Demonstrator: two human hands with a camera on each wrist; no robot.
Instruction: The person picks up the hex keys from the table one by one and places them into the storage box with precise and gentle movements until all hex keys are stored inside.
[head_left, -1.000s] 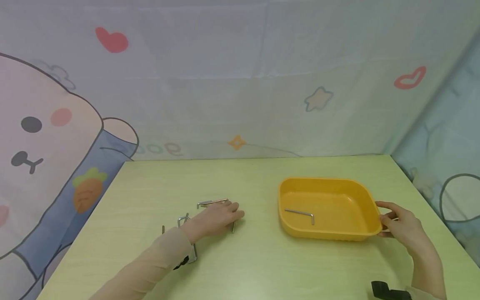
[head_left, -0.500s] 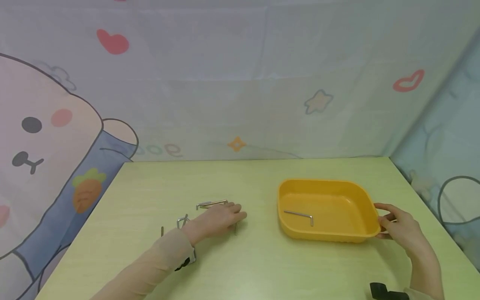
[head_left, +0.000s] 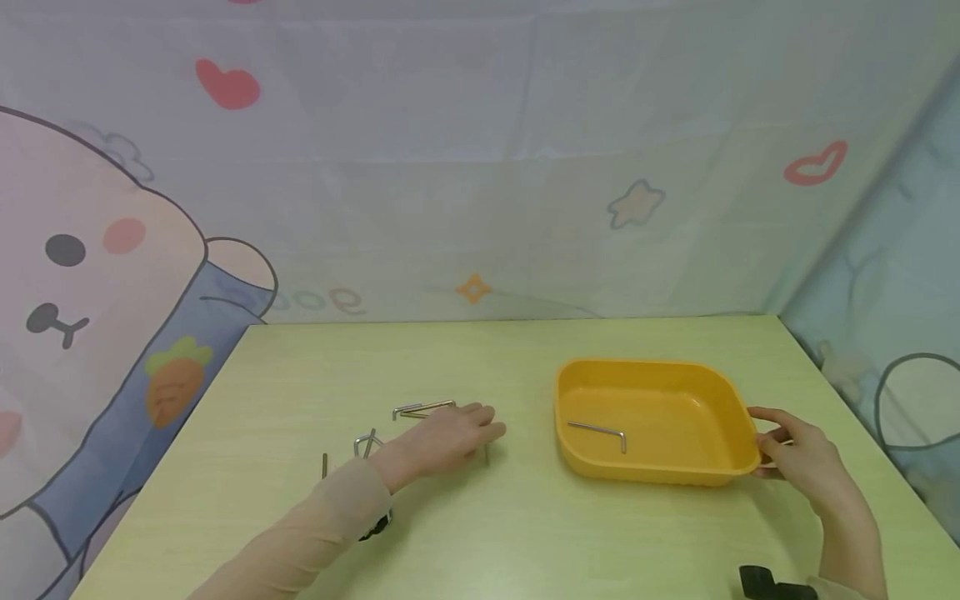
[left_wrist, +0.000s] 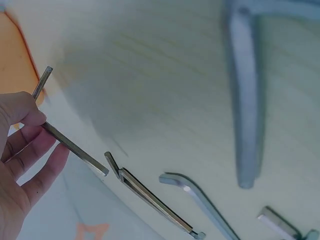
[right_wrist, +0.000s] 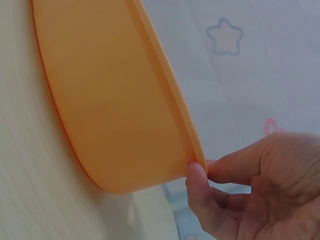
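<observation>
1. Two hands are at work: the left hand (head_left: 450, 435) pinches a hex key (left_wrist: 67, 141), and the right hand (head_left: 798, 454) grips the tray (head_left: 738, 433) by its right rim.
2. Thumb and fingertips clamp the key near one end, probably so that the slim rod comes off the worktop (head_left: 525, 517) cleanly; in the head view only its tip shows below the fingers.
3. Seen from the left wrist, the key's long axis runs diagonally, the free end pointing down and right toward the loose keys (left_wrist: 150, 197); whether it touches the surface cannot be told.
4. The right hand's thumb sits on the rim edge with fingers curled behind, apparently to steady the tray; the right wrist view shows it tilted in frame, though that may be camera angle.
5. One hex key (head_left: 600, 430) lies flat inside the tray, long arm running left to right, short arm bent toward the near wall.
6. Several keys lie near the left wrist.
</observation>
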